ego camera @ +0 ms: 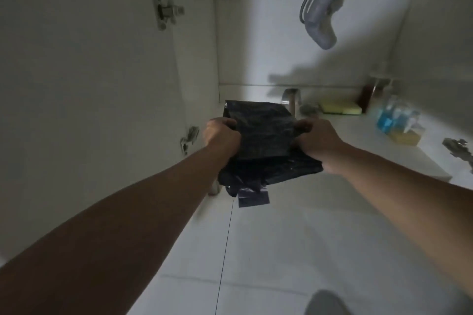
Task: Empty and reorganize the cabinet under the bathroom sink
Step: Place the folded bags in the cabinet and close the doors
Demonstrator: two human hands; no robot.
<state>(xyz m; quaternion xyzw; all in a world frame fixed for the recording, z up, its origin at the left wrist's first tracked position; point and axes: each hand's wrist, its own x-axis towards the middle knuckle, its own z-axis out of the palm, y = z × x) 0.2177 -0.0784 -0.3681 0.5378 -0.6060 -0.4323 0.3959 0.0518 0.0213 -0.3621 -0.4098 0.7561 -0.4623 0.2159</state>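
Note:
A folded stack of black plastic bags (263, 133) hangs in the air in front of the open cabinet under the sink. My left hand (222, 135) grips its left edge and my right hand (317, 139) grips its right edge. Loose flaps of the bags droop below my hands. The white cabinet floor (358, 140) stretches out to the right behind the bags.
An open cabinet door (89, 84) with metal hinges stands at the left. A grey drain pipe (325, 7) hangs from above. On the cabinet floor sit yellow sponges (340, 108), a dark bottle (368, 96) and a blue-liquid bottle (395, 119). White floor tiles (281, 250) lie below.

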